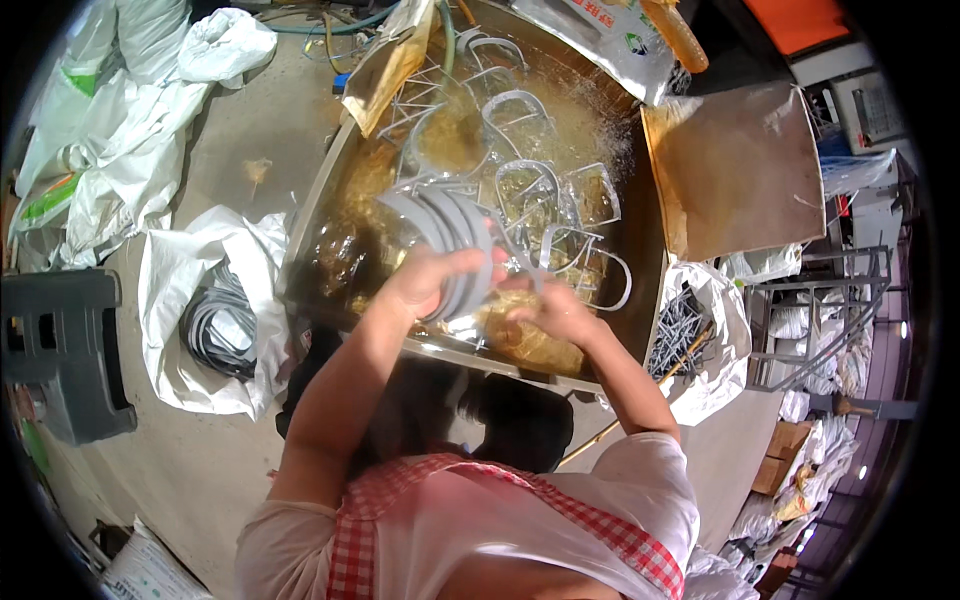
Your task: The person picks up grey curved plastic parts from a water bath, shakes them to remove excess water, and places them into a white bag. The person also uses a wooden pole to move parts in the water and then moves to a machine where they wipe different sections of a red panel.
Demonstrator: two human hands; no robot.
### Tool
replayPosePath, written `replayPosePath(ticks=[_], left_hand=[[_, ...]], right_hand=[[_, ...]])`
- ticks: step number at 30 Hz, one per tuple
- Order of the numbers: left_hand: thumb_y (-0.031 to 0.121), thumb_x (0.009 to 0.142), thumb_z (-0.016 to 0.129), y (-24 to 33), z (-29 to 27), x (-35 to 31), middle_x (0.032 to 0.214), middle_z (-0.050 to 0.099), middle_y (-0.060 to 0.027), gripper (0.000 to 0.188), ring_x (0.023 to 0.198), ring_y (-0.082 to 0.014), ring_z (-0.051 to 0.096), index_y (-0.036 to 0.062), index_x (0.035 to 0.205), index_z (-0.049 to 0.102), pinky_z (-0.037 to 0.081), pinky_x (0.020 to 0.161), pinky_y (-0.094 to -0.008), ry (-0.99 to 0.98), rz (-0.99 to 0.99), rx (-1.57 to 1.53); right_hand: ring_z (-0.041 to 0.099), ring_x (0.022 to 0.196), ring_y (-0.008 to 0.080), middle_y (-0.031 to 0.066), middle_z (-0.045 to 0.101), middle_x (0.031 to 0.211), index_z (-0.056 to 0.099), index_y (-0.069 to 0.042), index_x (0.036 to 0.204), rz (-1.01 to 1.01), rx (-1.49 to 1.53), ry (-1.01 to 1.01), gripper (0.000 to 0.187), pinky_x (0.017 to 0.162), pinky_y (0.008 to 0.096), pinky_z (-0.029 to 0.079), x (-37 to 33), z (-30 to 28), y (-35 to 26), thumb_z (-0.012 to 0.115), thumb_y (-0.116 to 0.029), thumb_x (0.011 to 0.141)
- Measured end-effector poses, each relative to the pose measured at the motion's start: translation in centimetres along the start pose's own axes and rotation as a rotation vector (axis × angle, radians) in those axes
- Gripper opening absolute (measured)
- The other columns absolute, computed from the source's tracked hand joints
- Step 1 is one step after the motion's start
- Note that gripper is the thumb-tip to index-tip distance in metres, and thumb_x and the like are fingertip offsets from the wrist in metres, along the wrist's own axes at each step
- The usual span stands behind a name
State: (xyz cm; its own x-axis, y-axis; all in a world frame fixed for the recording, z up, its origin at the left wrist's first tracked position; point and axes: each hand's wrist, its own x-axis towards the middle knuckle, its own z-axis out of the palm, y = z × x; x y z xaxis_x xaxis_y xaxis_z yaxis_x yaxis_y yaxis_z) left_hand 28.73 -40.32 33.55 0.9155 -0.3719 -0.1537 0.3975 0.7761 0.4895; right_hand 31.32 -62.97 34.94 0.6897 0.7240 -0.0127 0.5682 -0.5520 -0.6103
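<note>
My left hand is wrapped round a stack of grey curved plastic pieces, held over the near side of a metal tub of water. Just right of the stack, my right hand has its fingers drawn together at the lower end of another grey curved piece; its fingertips are slightly blurred. Several more grey hoop-shaped pieces lie in the rippling, yellowish water beyond both hands. Some have thin crossbars joined to the curve.
At the left, an open white sack holds grey curved pieces, with a dark grey plastic stool beside it. Right of the tub stands a sack of grey sticks. A brown board leans at the tub's right edge. A green hose enters the far side.
</note>
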Motion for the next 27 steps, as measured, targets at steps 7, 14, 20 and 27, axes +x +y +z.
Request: replayPosePath(ticks=[7, 14, 20, 27], left_hand=[[0.003, 0.069, 0.068, -1.6, 0.0, 0.4, 0.094, 0.063, -0.0098, 0.044, 0.089, -0.0175, 0.061, -0.0009, 0.109, 0.051, 0.048, 0.081, -0.0316, 0.023, 0.008, 0.594], [0.006, 0.068, 0.068, -0.8, 2.3, -1.1, 0.092, 0.062, -0.0136, 0.052, 0.083, -0.021, 0.061, -0.0015, 0.114, 0.045, 0.05, 0.074, -0.0321, -0.495, -0.311, 0.387], [0.012, 0.07, 0.067, -0.3, 1.9, -1.4, 0.097, 0.059, -0.0179, 0.06, 0.082, -0.0261, 0.061, -0.0021, 0.121, 0.04, 0.051, 0.073, -0.0336, -0.48, -0.376, 0.119], [0.039, 0.069, 0.072, 1.6, -1.8, 1.2, 0.122, 0.045, -0.0197, 0.083, 0.109, -0.0289, 0.047, 0.0047, 0.132, 0.03, 0.039, 0.092, -0.0416, 0.175, 0.394, 0.797]], right_hand=[[0.054, 0.098, 0.0203, 0.0124, 0.055, 0.106, 0.048, -0.003, 0.111, 0.135, 0.109, 0.638, 0.039, 0.082, 0.0337, 0.045, 5.1, -7.0, -1.2, 0.063, -0.005, 0.076], [0.048, 0.102, 0.0304, 0.0158, 0.052, 0.109, 0.046, -0.005, 0.12, -0.356, -0.27, 0.141, 0.053, 0.09, 0.0401, 0.036, 9.2, -2.9, 1.0, 0.061, -0.018, 0.071], [0.054, 0.087, 0.0291, 0.0121, 0.056, 0.093, 0.055, -0.007, 0.11, -0.26, -0.089, 0.041, 0.038, 0.08, 0.0328, 0.044, 8.3, -0.8, 1.7, 0.061, -0.016, 0.074], [0.062, 0.07, 0.0281, 0.0156, 0.063, 0.08, 0.057, -0.003, 0.101, 0.253, 0.025, 0.306, 0.035, 0.063, 0.0346, 0.05, 5.5, 0.4, 8.4, 0.064, -0.012, 0.068]])
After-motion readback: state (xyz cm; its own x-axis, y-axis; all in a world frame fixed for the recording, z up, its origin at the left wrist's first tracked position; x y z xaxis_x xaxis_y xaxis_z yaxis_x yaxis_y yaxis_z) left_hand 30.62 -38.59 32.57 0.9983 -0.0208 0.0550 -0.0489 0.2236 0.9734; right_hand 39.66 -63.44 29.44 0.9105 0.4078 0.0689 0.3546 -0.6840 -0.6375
